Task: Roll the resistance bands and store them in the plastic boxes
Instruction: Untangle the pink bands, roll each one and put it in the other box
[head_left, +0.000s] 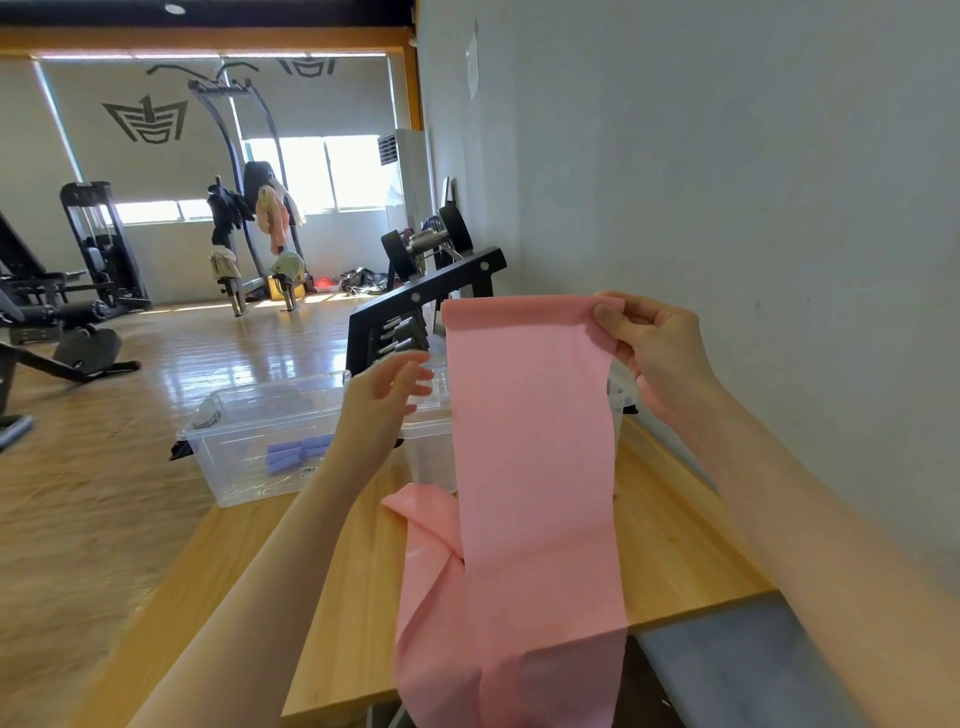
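Pink resistance band (524, 441) pinched by right hand (652, 348); left hand (387, 397) open beside it, above plastic box (244, 447) holding purple rolls (296, 453)

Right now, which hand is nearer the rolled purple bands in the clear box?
Left. The left hand hovers open just above the purple rolls; the right hand pinches the pink band farther away.

Head-worn camera looks forward and down, close over the wooden table (322, 587).

Pink band's (530, 467) lower end off-frame
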